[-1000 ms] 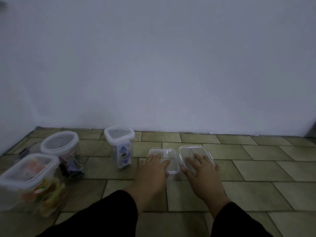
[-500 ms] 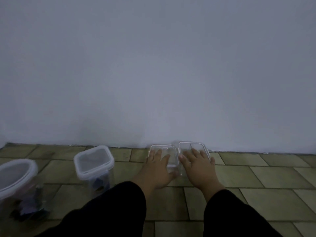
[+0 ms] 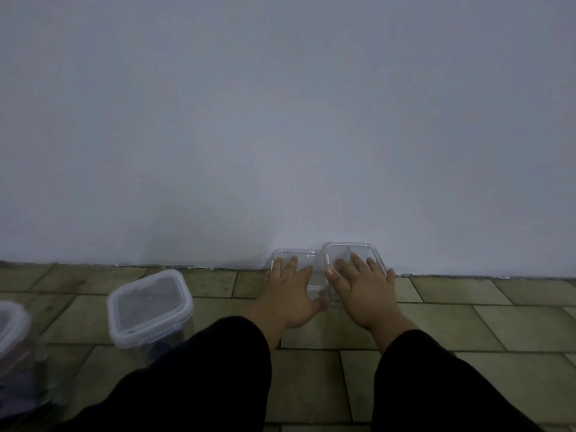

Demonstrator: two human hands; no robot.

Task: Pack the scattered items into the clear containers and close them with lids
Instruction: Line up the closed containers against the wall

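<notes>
Both small clear containers (image 3: 311,260) have slid to the far wall (image 3: 280,120); left hand (image 3: 288,294) and right hand (image 3: 363,291) lie flat on them, fingers apart, so packing seems nearly done.

The tiled floor (image 3: 467,332) carries two small clear containers (image 3: 314,277) and two lidded tubs (image 3: 149,307).

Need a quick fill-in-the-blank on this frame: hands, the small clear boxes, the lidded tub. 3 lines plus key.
1. The left hand lies flat on the ____ of the two small clear boxes.
2. Both small boxes sit against the ____.
3. The lidded tub stands to the ____ of both hands.
4. The right hand has its fingers ____, not curled.

Missing words: left; wall; left; spread
</notes>
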